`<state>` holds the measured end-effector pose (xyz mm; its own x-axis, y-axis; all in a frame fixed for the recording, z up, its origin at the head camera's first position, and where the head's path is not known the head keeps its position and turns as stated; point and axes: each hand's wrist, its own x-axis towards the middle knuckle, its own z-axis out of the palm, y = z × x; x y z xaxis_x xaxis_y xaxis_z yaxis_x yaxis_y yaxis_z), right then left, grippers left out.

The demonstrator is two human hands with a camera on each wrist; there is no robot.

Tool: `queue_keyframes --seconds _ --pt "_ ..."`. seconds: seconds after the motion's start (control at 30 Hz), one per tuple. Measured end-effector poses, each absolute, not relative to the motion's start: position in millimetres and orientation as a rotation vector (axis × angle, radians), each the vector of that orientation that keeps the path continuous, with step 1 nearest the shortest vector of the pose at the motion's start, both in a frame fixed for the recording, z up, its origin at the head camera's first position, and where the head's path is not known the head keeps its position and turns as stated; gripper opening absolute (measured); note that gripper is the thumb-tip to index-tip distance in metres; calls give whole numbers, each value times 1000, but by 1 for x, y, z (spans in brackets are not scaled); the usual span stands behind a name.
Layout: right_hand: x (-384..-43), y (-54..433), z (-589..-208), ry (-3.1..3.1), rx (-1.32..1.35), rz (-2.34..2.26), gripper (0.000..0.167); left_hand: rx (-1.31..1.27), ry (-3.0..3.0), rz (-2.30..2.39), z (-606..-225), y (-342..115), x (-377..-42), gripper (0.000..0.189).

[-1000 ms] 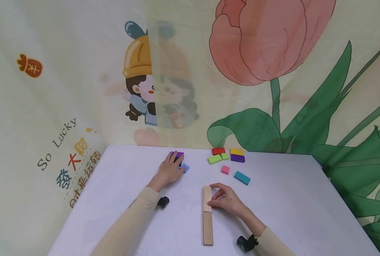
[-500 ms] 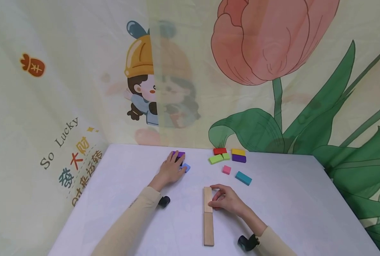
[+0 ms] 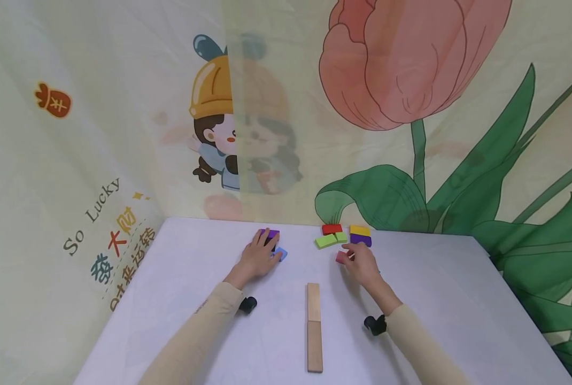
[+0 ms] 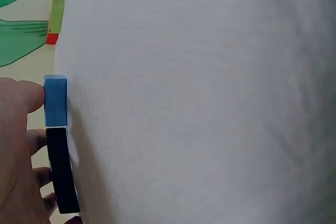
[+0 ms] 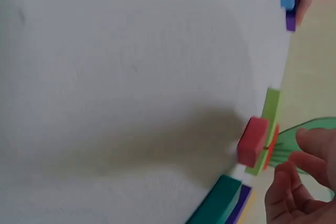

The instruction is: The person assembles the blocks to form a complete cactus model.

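Note:
In the head view my left hand (image 3: 256, 260) rests with spread fingers over a purple block (image 3: 270, 233), a black block (image 4: 62, 171) and a light blue block (image 3: 281, 253). Its thumb touches the blue one in the left wrist view. My right hand (image 3: 363, 263) hovers over a small pink block (image 3: 341, 257). From the right wrist camera, its loosely bent fingers (image 5: 310, 140) stand apart from that block. The hand mostly hides a teal block (image 5: 216, 203) in the head view. Two wooden blocks, a far one (image 3: 313, 302) and a near one (image 3: 315, 346), lie end to end.
Towards the table's back edge lie a red block (image 3: 331, 229), two light green blocks (image 3: 326, 241), a yellow block (image 3: 360, 230) and a dark purple block (image 3: 358, 239). A printed curtain (image 3: 276, 96) hangs behind the white table (image 3: 194, 256).
My right hand has left the far wooden block and moved forward and right to the pink block. The left hand stays on its blocks.

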<state>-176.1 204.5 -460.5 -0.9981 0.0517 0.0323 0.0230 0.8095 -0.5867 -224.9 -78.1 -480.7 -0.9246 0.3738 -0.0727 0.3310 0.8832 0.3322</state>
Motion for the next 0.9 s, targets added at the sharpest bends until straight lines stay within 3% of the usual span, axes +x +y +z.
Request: queue_keyframes --seconds 0.3,0.47,0.73,0.9 --pt "-191 211 -465 -3086 -53 727 29 547 2906 474 -483 -78 -225 63" --pt "-190 204 -461 -3037 -147 839 20 548 2913 478 -481 -78 -224 62" --pt "-184 195 -456 -2944 -35 1216 30 544 2907 482 -480 -78 -224 63" --pt "-177 181 -457 -2938 -76 1468 25 541 2911 474 -481 -78 -224 63"
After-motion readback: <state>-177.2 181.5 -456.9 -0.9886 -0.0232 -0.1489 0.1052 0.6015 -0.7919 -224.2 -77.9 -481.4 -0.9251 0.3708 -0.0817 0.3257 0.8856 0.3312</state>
